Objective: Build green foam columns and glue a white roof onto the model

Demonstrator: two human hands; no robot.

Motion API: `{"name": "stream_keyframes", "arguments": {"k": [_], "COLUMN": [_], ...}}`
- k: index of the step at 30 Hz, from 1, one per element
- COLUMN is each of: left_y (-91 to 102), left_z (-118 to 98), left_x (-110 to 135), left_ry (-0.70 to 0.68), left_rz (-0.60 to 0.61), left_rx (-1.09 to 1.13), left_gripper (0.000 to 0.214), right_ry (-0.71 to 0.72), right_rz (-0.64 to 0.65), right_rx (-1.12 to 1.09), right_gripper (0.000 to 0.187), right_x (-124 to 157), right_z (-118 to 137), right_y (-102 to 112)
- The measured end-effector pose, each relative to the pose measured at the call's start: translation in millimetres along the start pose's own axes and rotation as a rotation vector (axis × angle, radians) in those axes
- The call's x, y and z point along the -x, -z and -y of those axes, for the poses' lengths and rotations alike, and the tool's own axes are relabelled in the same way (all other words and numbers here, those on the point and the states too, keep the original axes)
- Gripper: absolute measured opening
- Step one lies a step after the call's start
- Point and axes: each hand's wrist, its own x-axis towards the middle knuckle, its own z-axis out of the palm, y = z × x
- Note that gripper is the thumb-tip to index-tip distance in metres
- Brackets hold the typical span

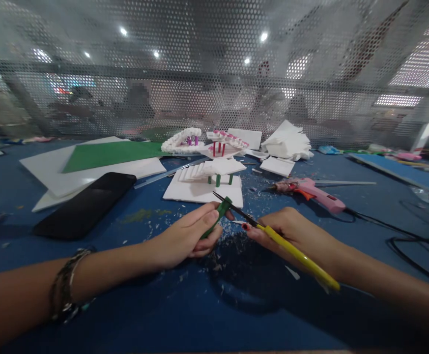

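Observation:
My left hand (188,236) is closed around a small green stick (217,216), holding it just above the blue table (126,314). My right hand (291,231) grips a yellow-handled craft knife (295,251); its dark blade (232,206) lies against the top of the green stick. White shavings are scattered on the table under and around both hands. Just beyond the hands stands a white foam model with green legs (210,177) on a white base.
A black phone (87,204) lies left of my hands. White and green foam sheets (100,157) sit at the back left. Two more white foam models with pink legs (203,140), foam offcuts (286,145) and a pink glue gun (313,192) with a black cable (413,241) lie right.

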Motion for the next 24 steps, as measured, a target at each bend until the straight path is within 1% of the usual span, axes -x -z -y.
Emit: {"name": "stream_keyframes", "arguments": {"k": [4,6,7,10,12,14,16,17,18,20,22,24], "left_y": [0.8,1.3,1.6,3.0,4.8,7.1,9.4,10.3,11.1,11.9,12.3,13.4], "left_z": [4.8,5.7,5.1,-0.9,-6.5,-11.7,-16.9,-19.8,-23.2,-31.0,-38.5,-42.9], "left_x": [-1.0,-0.3,0.5,3.8,5.9,6.8,5.6,3.9,1.3,-6.8,-18.6,-32.9], "left_ry": [0.002,0.019,0.033,0.054,-0.014,-0.121,-0.193,-0.215,-0.232,-0.282,-0.354,-0.384], "left_rz": [0.03,0.039,0.053,0.12,0.145,0.102,-0.012,-0.074,-0.129,-0.191,-0.259,-0.298], "left_rx": [0.054,0.043,0.013,-0.207,-0.418,-0.61,-0.747,-0.793,-0.832,-0.876,-0.873,-0.81], "left_gripper": [0.017,0.018,0.019,0.024,0.026,0.024,0.021,0.021,0.021,0.021,0.02,0.02], "right_ry": [0.074,0.094,0.081,-0.017,-0.07,-0.097,-0.07,-0.033,0.012,0.087,0.1,0.103], "right_rz": [-0.042,-0.035,-0.019,0.055,0.118,0.188,0.228,0.222,0.187,0.047,-0.107,-0.181], "right_rx": [-0.014,0.016,0.039,0.16,0.288,0.403,0.428,0.413,0.386,0.281,0.105,-0.065], "right_gripper": [0.048,0.048,0.048,0.045,0.037,0.03,0.026,0.026,0.027,0.029,0.035,0.039], "right_x": [-1.6,-3.7,-4.5,-4.1,-0.4,5.4,11.3,13.6,14.9,13.6,6.4,-6.0], "right_z": [-0.7,-2.4,-3.6,-8.3,-11.0,-12.0,-10.4,-8.5,-6.0,0.2,6.1,9.3], "right_y": [-0.1,2.3,4.2,11.5,17.7,25.4,34.0,38.1,41.5,44.7,42.3,35.5]}}
